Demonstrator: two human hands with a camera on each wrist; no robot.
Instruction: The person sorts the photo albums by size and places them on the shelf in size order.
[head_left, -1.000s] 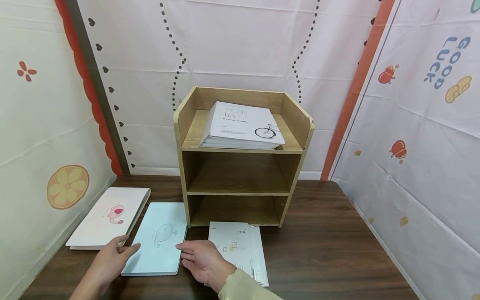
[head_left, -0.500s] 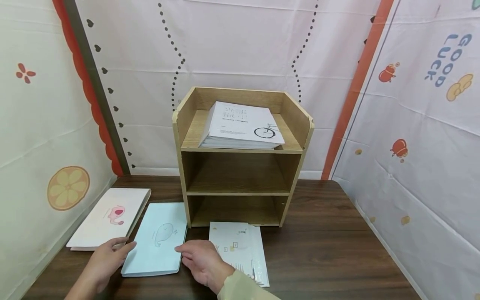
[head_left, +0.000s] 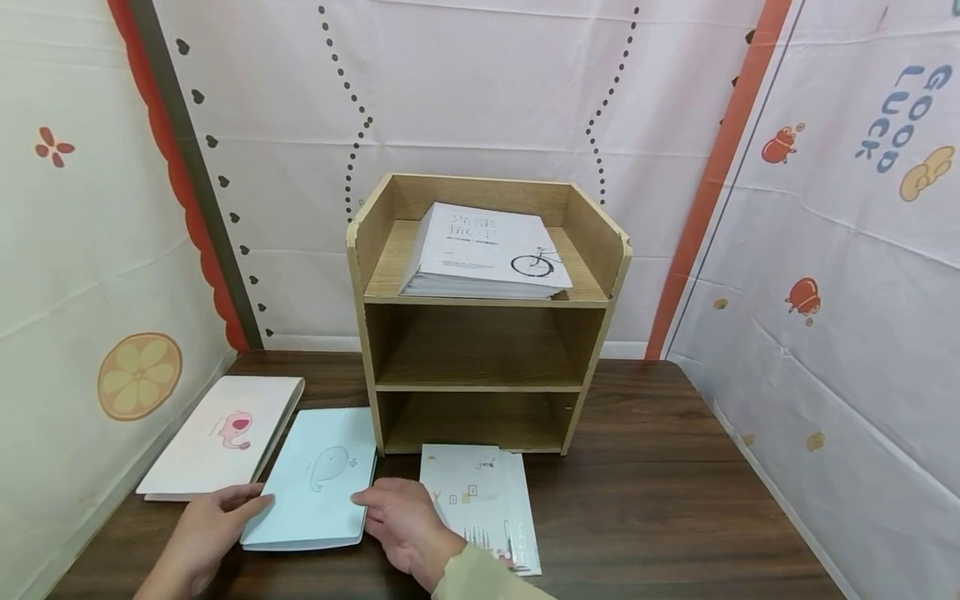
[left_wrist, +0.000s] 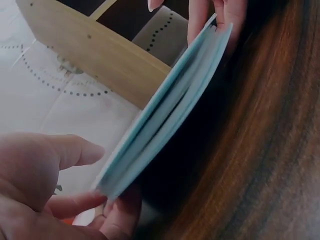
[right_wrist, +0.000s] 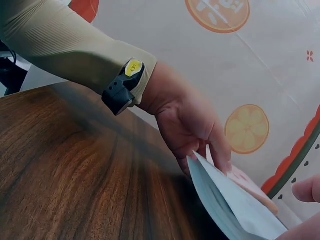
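A light blue notebook (head_left: 315,477) with a whale drawing lies between my hands, in front of the shelf's left side. My left hand (head_left: 206,533) holds its left edge, thumb on the cover and fingers beneath. My right hand (head_left: 408,529) grips the right edge, its fingertips partly hidden under the notebook. In the left wrist view the notebook's page edges (left_wrist: 165,120) show slightly parted, and dark shadow lies under it. The right wrist view shows the left hand (right_wrist: 187,120) at the notebook's far side (right_wrist: 235,200).
A white notebook with a pink elephant (head_left: 221,437) lies to the left. White booklets (head_left: 476,504) lie right of my right hand. A three-level wooden shelf (head_left: 480,387) stands behind, with a thick stack of white books (head_left: 487,250) on top. Printed cloth walls surround the dark wooden table (head_left: 660,492).
My left hand has shifted slightly and its fingers have slid under the notebook's left edge. My right hand stays at the right edge. The notebook has barely moved.
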